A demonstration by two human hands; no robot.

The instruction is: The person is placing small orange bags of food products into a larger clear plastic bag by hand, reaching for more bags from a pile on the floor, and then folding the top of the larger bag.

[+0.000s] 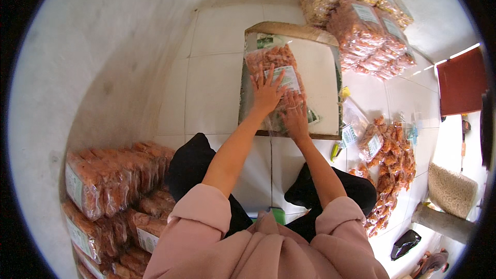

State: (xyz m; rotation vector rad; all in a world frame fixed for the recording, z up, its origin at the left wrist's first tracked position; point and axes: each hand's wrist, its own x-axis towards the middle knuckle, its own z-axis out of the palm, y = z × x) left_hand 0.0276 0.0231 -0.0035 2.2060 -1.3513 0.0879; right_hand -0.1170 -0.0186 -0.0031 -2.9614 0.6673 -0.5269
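Observation:
A clear plastic bag of orange-brown snack pieces with a white and green label lies flat on a low board with worn edges. My left hand rests on the bag beside its label, fingers spread. Close to it, my right hand lies flat on the lower part of the bag, fingers stretched out. Both palms touch the plastic, and neither hand grips it.
Packed bags stand in stacks at the lower left. More bundles are piled at the far right. Loose snack pieces and a part-filled bag lie on the tiles to the right, near a yellow-green tool.

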